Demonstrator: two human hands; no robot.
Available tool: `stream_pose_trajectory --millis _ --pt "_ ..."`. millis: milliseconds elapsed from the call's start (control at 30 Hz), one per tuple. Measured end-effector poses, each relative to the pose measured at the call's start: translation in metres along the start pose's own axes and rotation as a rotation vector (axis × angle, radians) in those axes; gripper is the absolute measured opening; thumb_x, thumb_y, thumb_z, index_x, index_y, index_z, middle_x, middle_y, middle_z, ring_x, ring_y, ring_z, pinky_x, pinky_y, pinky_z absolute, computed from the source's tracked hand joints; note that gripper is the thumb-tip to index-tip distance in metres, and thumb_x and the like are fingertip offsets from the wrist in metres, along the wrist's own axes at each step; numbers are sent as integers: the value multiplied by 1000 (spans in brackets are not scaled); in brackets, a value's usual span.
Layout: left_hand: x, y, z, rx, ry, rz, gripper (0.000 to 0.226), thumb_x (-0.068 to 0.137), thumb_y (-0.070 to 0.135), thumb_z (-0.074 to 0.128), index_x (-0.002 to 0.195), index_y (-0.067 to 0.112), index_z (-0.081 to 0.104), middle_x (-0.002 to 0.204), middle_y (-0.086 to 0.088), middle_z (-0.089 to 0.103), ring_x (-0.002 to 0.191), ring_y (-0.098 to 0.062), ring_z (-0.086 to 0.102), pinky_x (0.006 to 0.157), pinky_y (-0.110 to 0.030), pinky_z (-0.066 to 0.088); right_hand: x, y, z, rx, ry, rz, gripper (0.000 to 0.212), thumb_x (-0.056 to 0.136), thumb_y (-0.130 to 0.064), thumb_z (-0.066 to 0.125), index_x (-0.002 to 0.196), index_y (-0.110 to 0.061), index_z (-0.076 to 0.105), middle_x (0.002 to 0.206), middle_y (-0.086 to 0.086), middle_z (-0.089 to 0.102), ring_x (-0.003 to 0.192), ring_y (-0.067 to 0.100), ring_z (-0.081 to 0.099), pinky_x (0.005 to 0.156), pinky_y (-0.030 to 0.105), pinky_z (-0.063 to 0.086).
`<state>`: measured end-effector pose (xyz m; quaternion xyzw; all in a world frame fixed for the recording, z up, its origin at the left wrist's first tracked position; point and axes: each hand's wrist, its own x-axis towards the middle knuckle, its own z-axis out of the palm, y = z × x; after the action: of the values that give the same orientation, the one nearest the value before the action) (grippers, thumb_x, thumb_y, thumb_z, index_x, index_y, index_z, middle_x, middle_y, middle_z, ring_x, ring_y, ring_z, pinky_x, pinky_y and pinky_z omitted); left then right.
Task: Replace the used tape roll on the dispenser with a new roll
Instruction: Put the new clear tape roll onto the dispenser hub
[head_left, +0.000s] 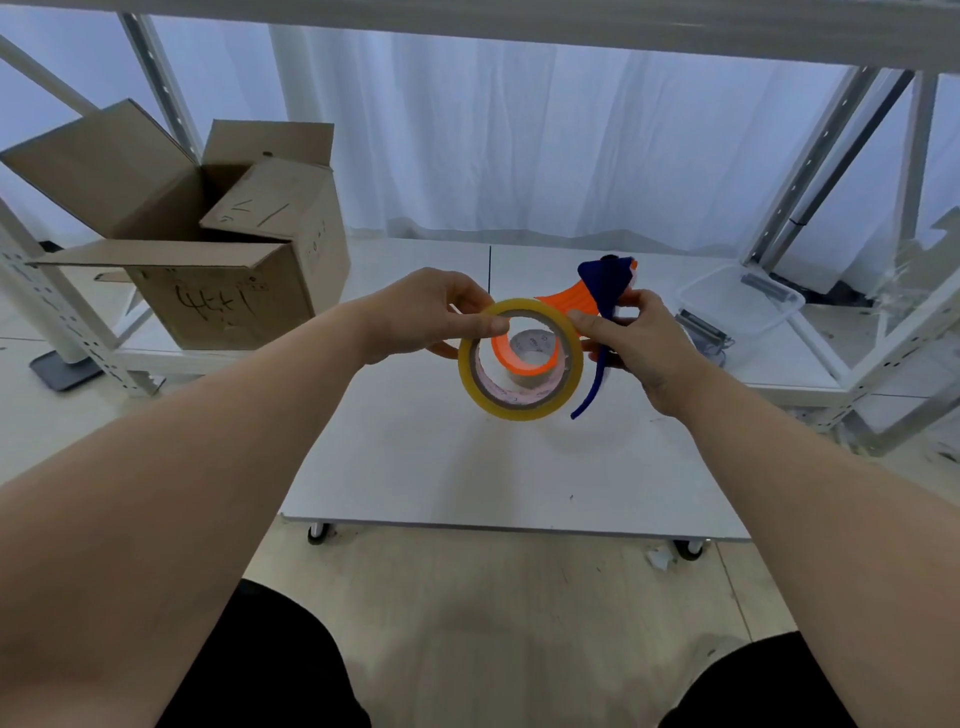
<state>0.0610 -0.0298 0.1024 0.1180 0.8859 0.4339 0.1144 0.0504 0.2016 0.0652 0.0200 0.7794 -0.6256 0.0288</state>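
Note:
A full roll of yellowish clear tape (511, 405) is held upright above the white table (467, 467). My left hand (426, 317) pinches its top left rim. My right hand (631, 343) grips the orange and dark blue tape dispenser (602, 283), with its index finger touching the roll's upper right edge. Through the roll's hole I see the dispenser's orange hub (524, 364) and a near-empty cardboard core (530, 345) behind it. Whether the roll sits on the hub, I cannot tell.
An open cardboard box (218, 249) stands on the low shelf at the left. A clear plastic tub (737, 304) sits at the right, with a metal part (701, 330) beside it. White shelf posts (831, 156) frame both sides. My knees are under the table's near edge.

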Motion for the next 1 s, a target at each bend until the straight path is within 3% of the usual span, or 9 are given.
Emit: stream_pose_trajectory --millis 167,267,333,467,633,867,1000 --pt "7 -3 -2 -14 233 -99 45 75 40 74 101 10 53 93 -7 61 83 -21 62 67 -33 59 6 0 5 -32 391 -73 59 75 -14 73 119 -8 34 97 -4 50 82 12 54 70 25 43" --pt "8 -3 1 73 505 -79 51 70 43 75 100 16 43 84 0 52 84 -27 60 70 -41 56 9 1 7 46 334 -17 61 68 -20 77 115 -1 43 90 0 55 74 12 55 64 26 45" --pt "7 2 5 161 568 11 60 68 44 78 106 17 41 88 2 49 84 -23 55 67 -36 48 9 -1 12 165 241 33 60 68 -24 80 116 0 53 93 7 62 80 20 62 70 33 56" --pt "11 13 14 341 454 110 79 64 45 81 127 17 41 109 -2 51 97 -17 43 76 -30 38 8 -9 21 342 155 152 61 69 -37 81 117 -7 59 110 13 69 98 26 68 77 40 59" --pt "11 11 17 409 348 145 71 77 41 72 135 17 38 133 -6 48 120 -25 41 89 -33 37 3 -12 21 335 163 212 56 74 -37 78 119 -12 56 111 9 68 98 25 67 59 31 58" --pt "7 13 17 544 255 265 56 86 33 65 135 23 40 135 0 49 120 -23 36 88 -27 30 0 -15 22 373 143 249 63 72 -42 78 122 -13 53 112 7 68 100 26 66 75 41 60" --pt "4 12 18 578 237 301 52 90 25 60 137 26 38 133 0 50 119 -23 36 91 -29 34 1 -14 21 400 132 246 61 72 -41 78 121 -13 54 111 8 68 97 25 67 75 42 60"
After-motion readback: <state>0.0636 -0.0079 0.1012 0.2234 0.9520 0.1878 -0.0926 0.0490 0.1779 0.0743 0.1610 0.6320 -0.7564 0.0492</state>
